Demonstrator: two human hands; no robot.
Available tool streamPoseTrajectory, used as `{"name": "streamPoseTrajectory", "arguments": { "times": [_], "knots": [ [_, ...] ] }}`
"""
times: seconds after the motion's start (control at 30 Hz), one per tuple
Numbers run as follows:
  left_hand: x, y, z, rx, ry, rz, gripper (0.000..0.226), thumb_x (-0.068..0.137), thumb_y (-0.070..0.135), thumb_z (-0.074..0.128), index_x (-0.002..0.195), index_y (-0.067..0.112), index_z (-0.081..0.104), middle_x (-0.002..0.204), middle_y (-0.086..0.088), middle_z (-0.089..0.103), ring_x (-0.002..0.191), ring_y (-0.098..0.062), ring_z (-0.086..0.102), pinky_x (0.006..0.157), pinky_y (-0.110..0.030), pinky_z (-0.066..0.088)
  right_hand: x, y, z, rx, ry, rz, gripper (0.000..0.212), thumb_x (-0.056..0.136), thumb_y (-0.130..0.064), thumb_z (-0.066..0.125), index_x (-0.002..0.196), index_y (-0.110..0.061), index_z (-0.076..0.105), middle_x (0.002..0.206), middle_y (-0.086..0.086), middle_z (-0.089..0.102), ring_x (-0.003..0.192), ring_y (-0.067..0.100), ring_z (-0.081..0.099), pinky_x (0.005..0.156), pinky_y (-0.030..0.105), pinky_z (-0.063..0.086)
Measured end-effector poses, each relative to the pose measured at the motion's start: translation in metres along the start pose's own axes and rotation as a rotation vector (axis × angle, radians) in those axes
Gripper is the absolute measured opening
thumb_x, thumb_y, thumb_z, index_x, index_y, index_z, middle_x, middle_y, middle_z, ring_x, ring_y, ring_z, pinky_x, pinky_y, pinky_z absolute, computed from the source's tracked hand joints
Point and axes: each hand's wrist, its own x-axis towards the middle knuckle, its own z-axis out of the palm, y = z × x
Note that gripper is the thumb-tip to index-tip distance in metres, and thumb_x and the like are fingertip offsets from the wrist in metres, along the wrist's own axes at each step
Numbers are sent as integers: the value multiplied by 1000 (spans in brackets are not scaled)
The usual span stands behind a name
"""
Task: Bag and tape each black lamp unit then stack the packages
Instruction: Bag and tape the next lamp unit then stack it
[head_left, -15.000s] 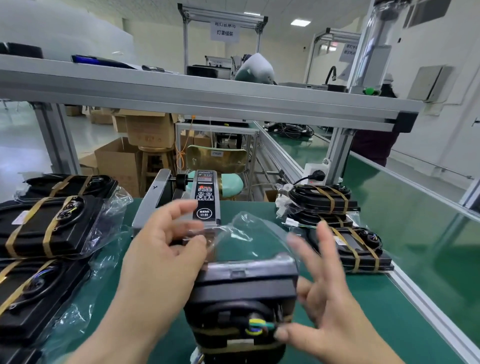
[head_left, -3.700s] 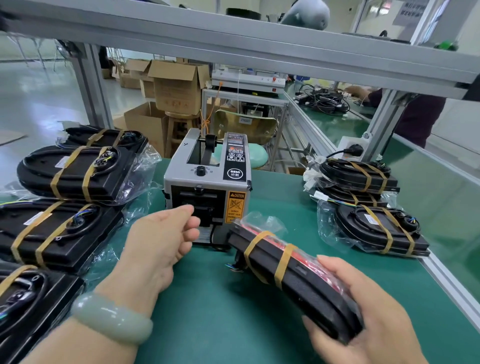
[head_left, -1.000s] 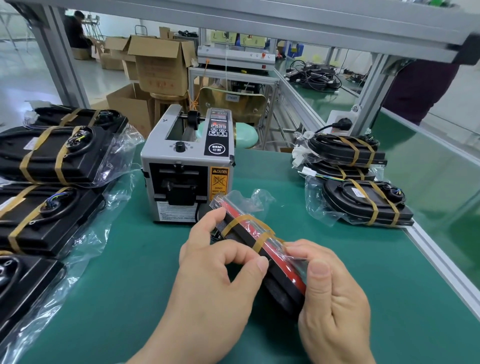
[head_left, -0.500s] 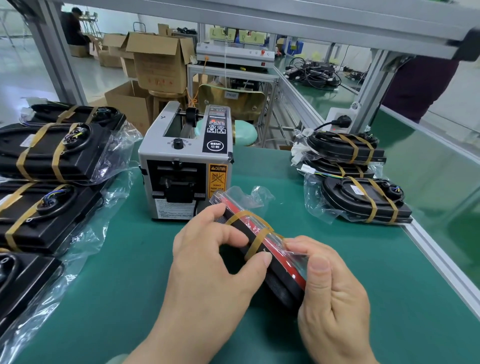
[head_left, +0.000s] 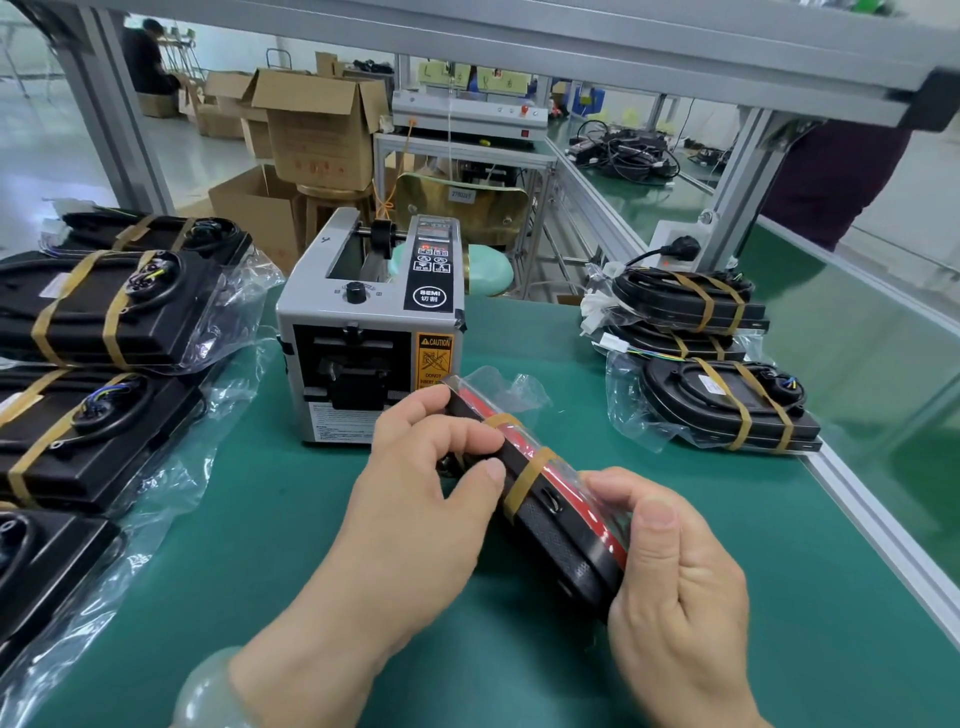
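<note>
The left hand (head_left: 415, 493) curls over the far end of one bagged lamp (head_left: 566, 540), thumb beside a tape band (head_left: 529, 479). The right hand (head_left: 675, 597) wraps the near end. The lamp stands on edge, tilted, right of centre, with two tan bands across it. Whether it touches the counter (head_left: 260, 571) is hidden by the hands.

One grey dispenser (head_left: 363, 332) stands at 12 o'clock. Four packages (head_left: 104, 306) lie at 9 o'clock, the nearest cut off by the edge. Three more (head_left: 727, 410) sit at 2 o'clock, two of them stacked, the lower mostly hidden.

The counter is green, under an aluminium frame (head_left: 519, 36). Cardboard boxes (head_left: 317, 135) stand behind it.
</note>
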Motion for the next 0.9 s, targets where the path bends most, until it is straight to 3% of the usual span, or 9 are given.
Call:
{"name": "streamPoseTrajectory", "arguments": {
  "times": [0.13, 0.27, 0.33, 0.4, 0.5, 0.63, 0.8, 0.9],
  "knots": [
    [-11, 5, 2, 98, 83, 204, 28, 89, 14, 58, 81, 41, 62, 116, 31, 50, 116, 16, 39, 87, 8, 20, 2, -2, 0, -3, 4, 5, 36, 94, -39, 36, 90, -24, 68, 93, -16, 70, 87, 0, 66, 76, 5, 43],
    [-23, 2, 10, 200, 92, 360, 26, 85, 34, 52, 106, 31, 67, 121, 10, 54, 121, -4, 41, 102, -6, 23, 6, -3, -1, 19, 7, 26, 35, 93, -40, 36, 88, -26, 68, 91, -17, 71, 85, 0, 66, 76, 7, 44],
    [-20, 1, 11, 177, 117, 311, 45, 79, 48, 48, 118, 30, 62, 133, 8, 46, 129, -6, 32, 108, -12, 20, 5, -3, -1, 23, 6, 38, 36, 93, -41, 36, 88, -26, 68, 90, -16, 71, 85, 2, 67, 76, 9, 46],
    [-12, 2, 14, 162, 108, 231, 58, 72, 60, 48, 128, 43, 49, 146, 11, 28, 140, -7, 14, 114, -20, 14, 4, -3, -1, 25, 4, 55, 38, 92, -43, 36, 88, -24, 68, 89, -13, 72, 85, 4, 67, 76, 11, 47],
    [0, 5, 18, 136, -49, 136, 38, 74, 61, 60, 108, 65, 44, 152, 19, 9, 144, -7, 4, 115, -24, 10, 5, -3, -1, 25, 9, 61, 38, 92, -42, 37, 89, -22, 69, 89, -12, 71, 85, 4, 67, 76, 11, 46],
    [9, 4, 17, 7, -75, 82, 28, 80, 37, 68, 83, 62, 58, 148, 24, 16, 138, -7, 24, 115, -26, 20, 6, -3, -2, 5, 0, 58, 36, 95, -31, 37, 88, -19, 70, 89, -12, 72, 84, 1, 66, 75, 8, 44],
    [12, 7, 14, 23, -122, 66, 15, 84, 49, 56, 85, 64, 58, 148, 28, 15, 140, -6, 19, 115, -25, 18, 7, -2, -2, 29, 9, 75, 35, 94, -27, 37, 87, -16, 70, 87, -11, 72, 82, 3, 67, 73, 8, 44],
    [8, 7, 16, 63, -112, 87, 25, 64, 60, 59, 88, 64, 55, 146, 30, 12, 138, -3, 18, 109, -20, 18, 7, -3, 0, 31, 18, 65, 33, 95, -28, 38, 87, -18, 69, 87, -12, 72, 81, 3, 67, 73, 8, 45]
  ]
}}
